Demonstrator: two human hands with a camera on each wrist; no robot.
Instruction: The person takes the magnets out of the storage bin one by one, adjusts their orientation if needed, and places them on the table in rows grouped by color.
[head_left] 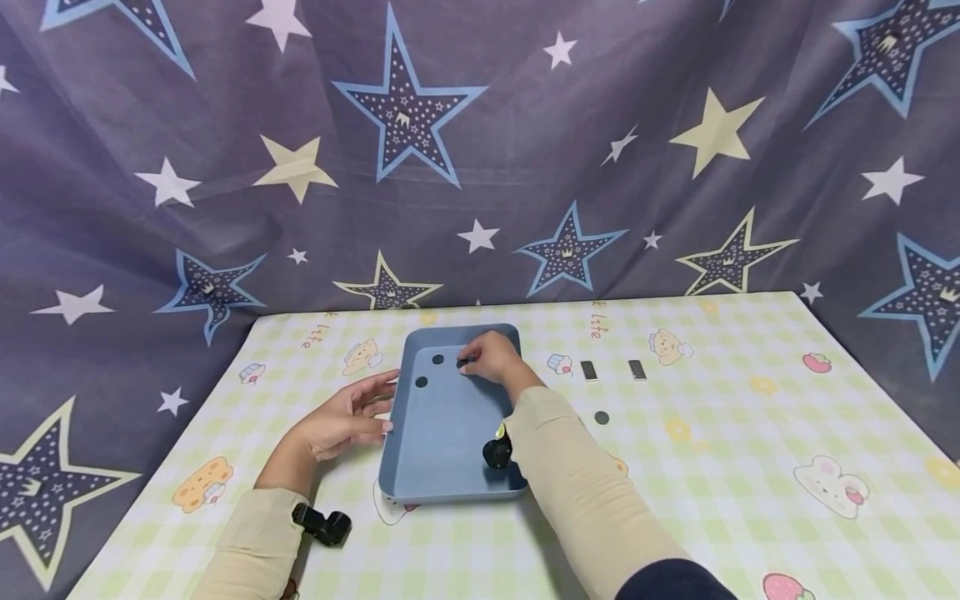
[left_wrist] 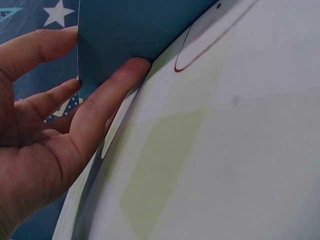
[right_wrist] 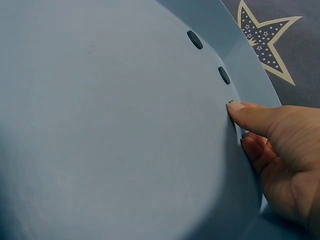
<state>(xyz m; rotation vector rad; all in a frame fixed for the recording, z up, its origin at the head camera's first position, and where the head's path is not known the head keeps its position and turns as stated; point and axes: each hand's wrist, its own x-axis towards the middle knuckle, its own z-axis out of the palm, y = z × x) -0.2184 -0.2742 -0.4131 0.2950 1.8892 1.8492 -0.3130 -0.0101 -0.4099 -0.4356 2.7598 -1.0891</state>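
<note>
A blue rectangular tray (head_left: pixel 450 433) lies on the table. My left hand (head_left: pixel 341 421) rests against its left wall, fingers spread and fairly straight; the left wrist view shows the thumb (left_wrist: pixel 112 97) touching the tray's outer side. Inside the tray's far part, my right hand (head_left: pixel 491 357) pinches a small black disc (head_left: pixel 462 363) at the tray floor, mostly covered by the fingers. Two more black discs, one farther back (head_left: pixel 438 359) and one nearer the left wall (head_left: pixel 422 382), lie flat to its left. The right wrist view shows these discs (right_wrist: pixel 195 40) beside the far wall.
Right of the tray, another dark disc (head_left: pixel 602 417) lies on the checked tablecloth (head_left: pixel 720 500). Two small dark rectangular pieces, one left (head_left: pixel 588 371) and one right (head_left: pixel 637 370), lie farther back. A star-patterned curtain (head_left: pixel 480 150) hangs behind the table.
</note>
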